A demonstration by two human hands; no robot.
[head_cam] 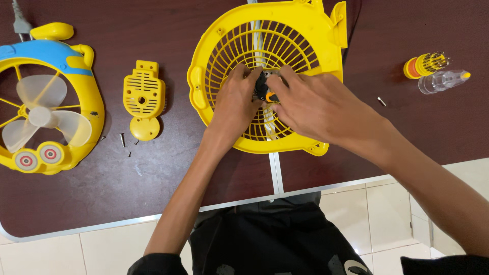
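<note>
On the dark bench (127, 178), at the far left, lies the front half of a yellow and blue fan (46, 99) with its pale blades (43, 114) in place. Just beside it to the right rests a small yellow cover (144, 99), and a few loose screws (122, 140) lie near its lower end. In the middle sits the yellow grille (265, 71), flat on the bench. Both hands meet over its centre: the left hand (232, 104) pinches a small black motor (261, 85) from the left side, and the right hand (318, 104) closes on the same part from the right, with an orange piece (272, 97) showing between the fingers. I judge that the motor is now being fitted to, or freed from, the grille centre; which of the two I cannot tell. The next move would need a steady hold and fine finger work. At the far right stand a yellow bit holder (425, 63) and a clear handle (443, 80), well apart from the hands.
</note>
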